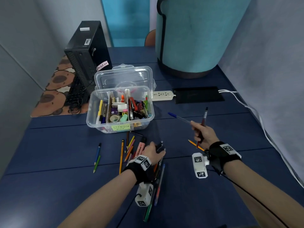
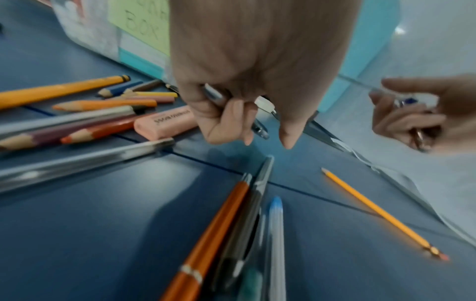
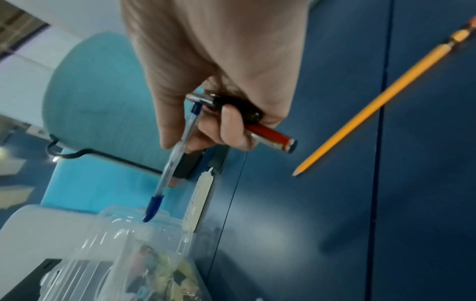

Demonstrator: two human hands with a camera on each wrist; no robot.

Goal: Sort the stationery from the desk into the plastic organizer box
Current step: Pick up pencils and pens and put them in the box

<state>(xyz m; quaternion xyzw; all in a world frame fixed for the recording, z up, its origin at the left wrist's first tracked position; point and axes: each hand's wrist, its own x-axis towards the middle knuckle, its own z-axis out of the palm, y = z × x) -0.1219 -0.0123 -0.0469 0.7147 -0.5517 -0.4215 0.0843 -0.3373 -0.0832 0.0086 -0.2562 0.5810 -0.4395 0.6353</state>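
A clear plastic organizer box (image 1: 92,111) labelled "STORAGE BOX" stands open on the blue desk, packed with stationery. My right hand (image 1: 201,134) (image 3: 219,122) hovers right of the box, pinching a clear blue-capped pen (image 1: 178,118) (image 3: 171,163) that points at the box, and gripping a red pen (image 1: 203,125) (image 3: 268,134). My left hand (image 1: 152,151) (image 2: 244,122) is low over the desk, gripping a bunch of pens (image 1: 158,176) (image 2: 226,220) that trail back under the wrist. Loose coloured pencils (image 1: 130,145) (image 2: 103,104) and a pink highlighter (image 1: 139,148) (image 2: 165,122) lie beside it.
A yellow pencil (image 1: 194,144) (image 2: 381,209) (image 3: 373,106) lies below the right hand. Blue and green pencils (image 1: 97,157) lie at left. A black computer case (image 1: 87,51), keyboard, power strip (image 1: 162,95), cable hatch (image 1: 199,94) and a teal chair (image 1: 197,35) line the back.
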